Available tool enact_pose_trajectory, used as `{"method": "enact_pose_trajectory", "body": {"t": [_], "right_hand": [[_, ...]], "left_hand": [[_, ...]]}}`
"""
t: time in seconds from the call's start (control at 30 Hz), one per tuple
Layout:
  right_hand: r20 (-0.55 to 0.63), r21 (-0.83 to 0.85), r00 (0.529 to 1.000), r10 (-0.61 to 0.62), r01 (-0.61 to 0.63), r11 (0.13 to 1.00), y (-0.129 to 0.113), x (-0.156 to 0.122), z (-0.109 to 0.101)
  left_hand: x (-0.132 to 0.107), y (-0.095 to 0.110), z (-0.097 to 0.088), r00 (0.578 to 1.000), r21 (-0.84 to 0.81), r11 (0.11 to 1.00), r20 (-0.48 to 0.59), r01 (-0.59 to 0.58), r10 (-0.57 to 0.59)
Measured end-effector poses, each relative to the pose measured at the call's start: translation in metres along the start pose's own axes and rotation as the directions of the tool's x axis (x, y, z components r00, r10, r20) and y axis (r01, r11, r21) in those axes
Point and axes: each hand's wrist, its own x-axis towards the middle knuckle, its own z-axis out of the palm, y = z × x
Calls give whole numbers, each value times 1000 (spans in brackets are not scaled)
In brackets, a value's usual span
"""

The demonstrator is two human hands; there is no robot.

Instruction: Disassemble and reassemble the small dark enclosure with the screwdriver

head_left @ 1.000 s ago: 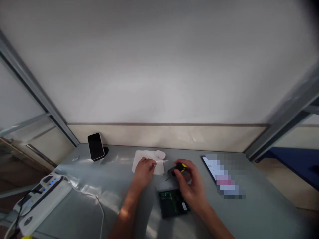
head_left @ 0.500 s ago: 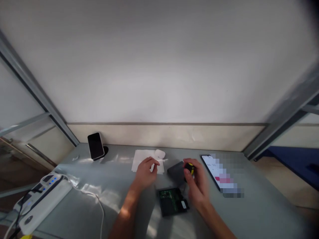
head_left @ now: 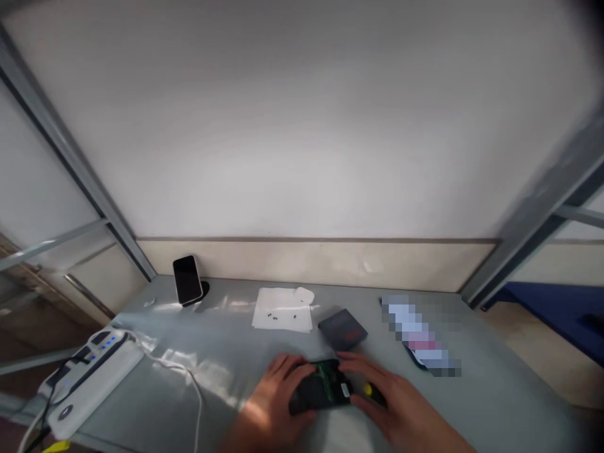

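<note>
A black, box-like device with its green circuit board (head_left: 325, 377) exposed is between my two hands, low over the table. My left hand (head_left: 283, 393) is closed around the device's left side, fingers along its far edge and thumb at the near edge. My right hand (head_left: 384, 396) holds a black-and-yellow screwdriver (head_left: 374, 392) against the palm; its shaft is hidden. Fingers of this same hand touch the device's right edge. Just beyond lies a flat dark grey box-shaped piece (head_left: 342, 328). Several tiny dark screws (head_left: 274, 318) rest on a white paper (head_left: 283, 302).
A phone (head_left: 418, 336), partly blurred out, lies at right. At the back left stands a small black-screened device (head_left: 187, 280). A white power strip (head_left: 92, 390) with cables occupies the left edge, and a white cable (head_left: 189, 371) runs forward. A wall (head_left: 316, 267) closes the table's back.
Both hands have come down onto the circuit-board device, the left from near the paper and the right from over the grey piece. The screwdriver has moved down with my right hand.
</note>
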Motion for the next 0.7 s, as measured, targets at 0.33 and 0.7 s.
{"method": "enact_pose_trajectory", "body": {"t": [0.33, 0.7], "right_hand": [[80, -23, 996, -36, 38, 999, -9, -19, 18], [-122, -376, 992, 23, -67, 924, 33, -50, 27]], "left_hand": [[-43, -5, -16, 997, -35, 997, -46, 67, -69], [-62, -32, -35, 901, -28, 969, -362, 247, -240]]}}
